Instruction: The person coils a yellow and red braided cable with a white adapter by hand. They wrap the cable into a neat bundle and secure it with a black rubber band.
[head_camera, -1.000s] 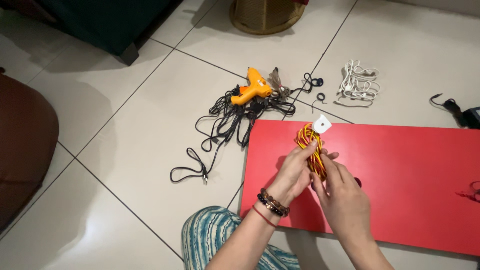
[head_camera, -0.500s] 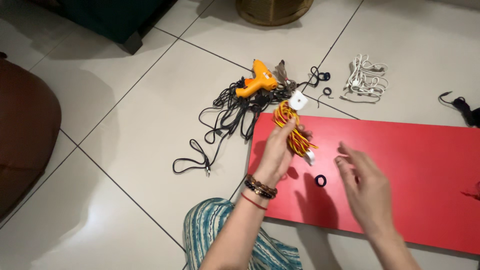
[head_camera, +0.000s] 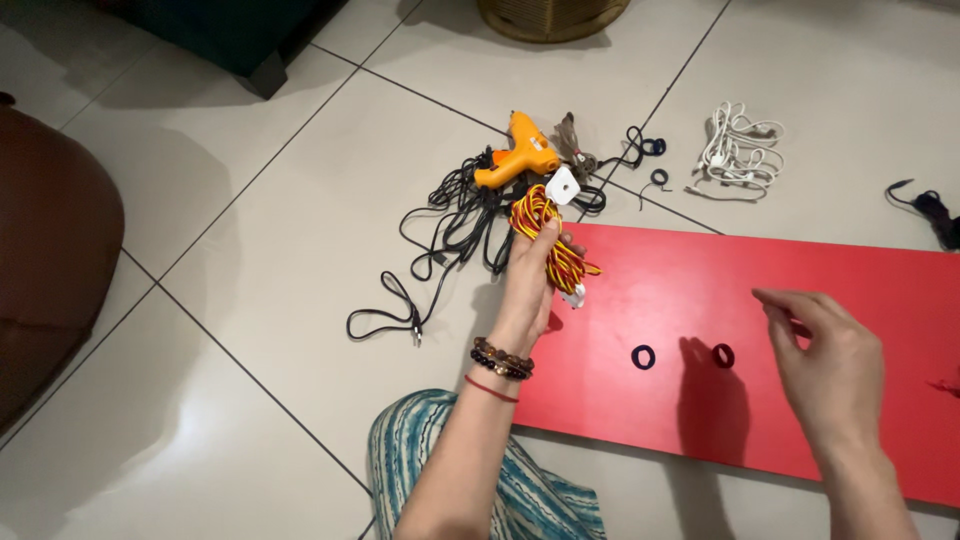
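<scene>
I see the left hand raised, its fingers clenched around the coiled red and yellow cable, above the red board's left edge. The right hand hovers released over the board, near two small rings. Black cables and an orange glue gun lie on the floor behind

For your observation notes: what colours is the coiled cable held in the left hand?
Red and yellow, twisted together; the coiled cable in the left hand shows in the head view.

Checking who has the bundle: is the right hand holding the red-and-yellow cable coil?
No, the right hand hovers empty above the red board; the left hand grips the cable coil.
</scene>
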